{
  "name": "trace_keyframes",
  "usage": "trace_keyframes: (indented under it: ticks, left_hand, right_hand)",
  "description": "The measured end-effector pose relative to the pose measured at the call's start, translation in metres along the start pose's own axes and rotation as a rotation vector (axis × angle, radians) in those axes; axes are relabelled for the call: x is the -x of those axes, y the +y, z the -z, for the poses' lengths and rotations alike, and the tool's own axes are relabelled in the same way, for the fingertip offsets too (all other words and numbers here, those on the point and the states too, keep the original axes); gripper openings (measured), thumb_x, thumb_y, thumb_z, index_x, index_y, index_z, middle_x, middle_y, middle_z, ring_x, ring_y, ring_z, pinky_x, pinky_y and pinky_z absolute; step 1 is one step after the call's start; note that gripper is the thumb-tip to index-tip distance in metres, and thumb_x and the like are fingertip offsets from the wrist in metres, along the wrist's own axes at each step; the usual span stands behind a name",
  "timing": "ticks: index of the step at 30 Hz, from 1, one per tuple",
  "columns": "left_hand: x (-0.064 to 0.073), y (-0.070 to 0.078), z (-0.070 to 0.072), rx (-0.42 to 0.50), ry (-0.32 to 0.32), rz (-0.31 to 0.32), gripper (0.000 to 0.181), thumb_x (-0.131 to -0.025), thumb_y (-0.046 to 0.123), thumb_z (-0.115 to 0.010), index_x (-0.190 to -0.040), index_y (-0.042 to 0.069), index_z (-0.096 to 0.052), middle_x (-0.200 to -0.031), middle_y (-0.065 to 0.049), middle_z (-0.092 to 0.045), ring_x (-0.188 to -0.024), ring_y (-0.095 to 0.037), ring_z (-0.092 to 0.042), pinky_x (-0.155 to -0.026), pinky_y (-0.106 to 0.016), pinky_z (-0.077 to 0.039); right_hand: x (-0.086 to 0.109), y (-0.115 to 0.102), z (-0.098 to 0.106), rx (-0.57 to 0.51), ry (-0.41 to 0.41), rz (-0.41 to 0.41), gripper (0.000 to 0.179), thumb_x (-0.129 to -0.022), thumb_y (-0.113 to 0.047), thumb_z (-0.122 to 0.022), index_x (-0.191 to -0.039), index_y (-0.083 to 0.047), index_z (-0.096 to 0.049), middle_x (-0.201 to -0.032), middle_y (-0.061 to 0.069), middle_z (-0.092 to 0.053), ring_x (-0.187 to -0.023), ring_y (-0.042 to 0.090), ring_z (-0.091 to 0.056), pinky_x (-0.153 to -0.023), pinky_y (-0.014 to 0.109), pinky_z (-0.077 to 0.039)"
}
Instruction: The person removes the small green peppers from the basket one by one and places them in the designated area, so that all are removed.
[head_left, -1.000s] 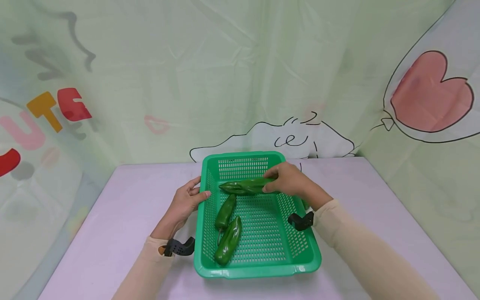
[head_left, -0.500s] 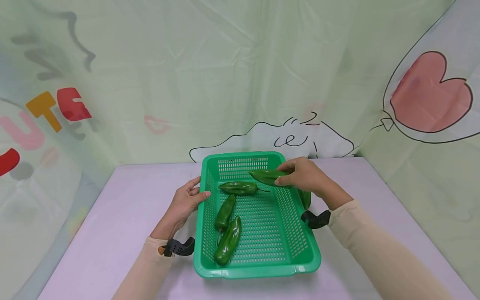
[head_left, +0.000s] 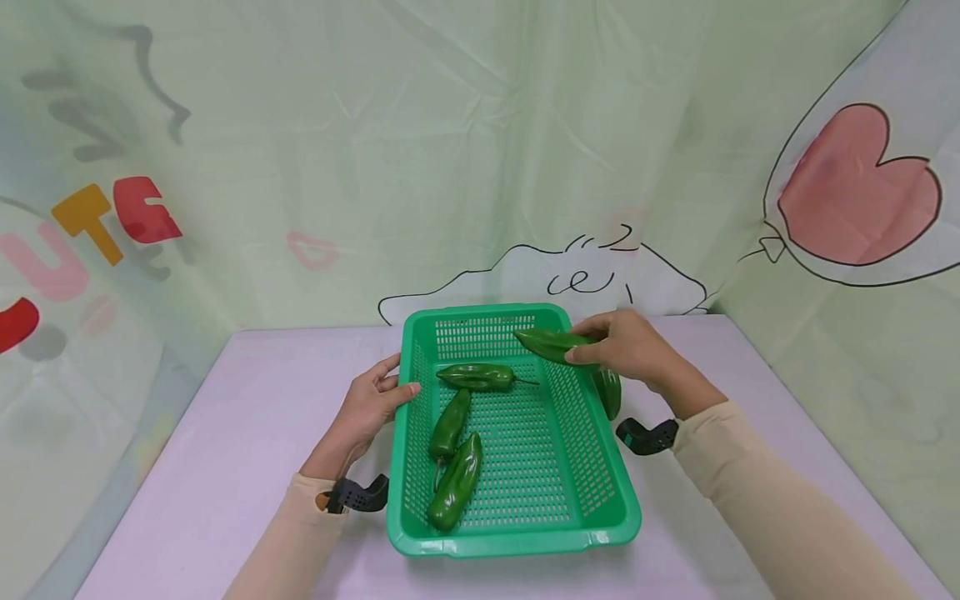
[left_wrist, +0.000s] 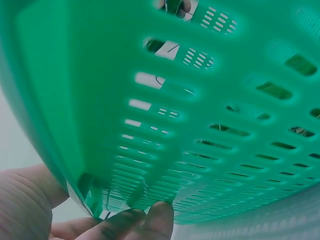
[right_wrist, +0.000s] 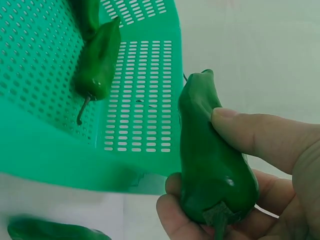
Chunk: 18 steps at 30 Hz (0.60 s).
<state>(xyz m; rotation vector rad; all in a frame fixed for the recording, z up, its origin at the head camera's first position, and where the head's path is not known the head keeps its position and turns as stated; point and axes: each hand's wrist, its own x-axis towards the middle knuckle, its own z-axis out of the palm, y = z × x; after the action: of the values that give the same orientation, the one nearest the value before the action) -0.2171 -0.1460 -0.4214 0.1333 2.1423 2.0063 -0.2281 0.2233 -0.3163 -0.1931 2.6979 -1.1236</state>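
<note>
Far left, upper half of the head view: coloured lettering [head_left: 93,221] on a pale green backdrop [head_left: 337,125]. 
Below centre-left: left hand [head_left: 371,404], fingers and thumb clamped on the side rim of the basket. 
Lower centre: green plastic basket [head_left: 517,542], slotted walls, on a lilac counter [head_left: 247,400]. 
Basket contents, three green peppers: one slanting at the lower left [head_left: 456,483]; one just above it, stem downward [head_left: 452,425]; one lying crosswise higher up, stem to the right [head_left: 476,377]. 
Right of these: a fourth pepper [head_left: 551,344], raised over the basket's upper right corner, tip toward the upper left of the frame. 
Next: right hand [head_left: 626,346], fingers and thumb pinching that fourth pepper. 
Below that hand: a fifth pepper [head_left: 609,392], outside the basket's right wall, partly hidden by the rim. 
Far right, upper part: pink heart [head_left: 858,187] printed on the backdrop.
</note>
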Motion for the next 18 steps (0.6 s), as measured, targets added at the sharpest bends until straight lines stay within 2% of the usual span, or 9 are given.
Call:
trace_keyframes:
  ticks: [7,14,18]
  left_hand:
    - [0.0,0.0,0.0,-0.001,0.005,0.009,0.071,-0.101,0.009,-0.068,-0.163,0.006,-0.033,-0.142,-0.027,-0.061,-0.1,-0.022,-0.076,-0.085,-0.035,-0.063]
    - [0.001,0.001,-0.001,-0.002,0.012,0.011,0.071,-0.101,0.009,-0.068,-0.163,0.006,-0.033,-0.141,-0.027,-0.062,-0.098,-0.021,-0.076,-0.084,-0.035,-0.064]
    - [0.001,0.002,-0.001,0.0,0.011,0.01,0.072,-0.101,0.009,-0.068,-0.163,0.006,-0.033,-0.141,-0.026,-0.062,-0.099,-0.022,-0.076,-0.084,-0.035,-0.064]
  right_hand:
    - [0.004,0.005,0.006,0.021,0.028,-0.025,0.055,-0.097,-0.025,-0.075,-0.141,0.006,-0.06,-0.13,0.021,-0.058,-0.108,0.033,-0.062,-0.09,0.045,-0.059]
    - [0.008,0.012,0.011,-0.005,0.064,-0.031,0.055,-0.098,-0.023,-0.074,-0.143,0.005,-0.058,-0.129,0.022,-0.064,-0.109,0.034,-0.064,-0.096,0.052,-0.058]
    - [0.01,0.018,0.014,-0.011,0.073,-0.037,0.057,-0.098,-0.024,-0.074,-0.144,0.005,-0.057,-0.131,0.024,-0.063,-0.112,0.035,-0.063,-0.096,0.052,-0.058]
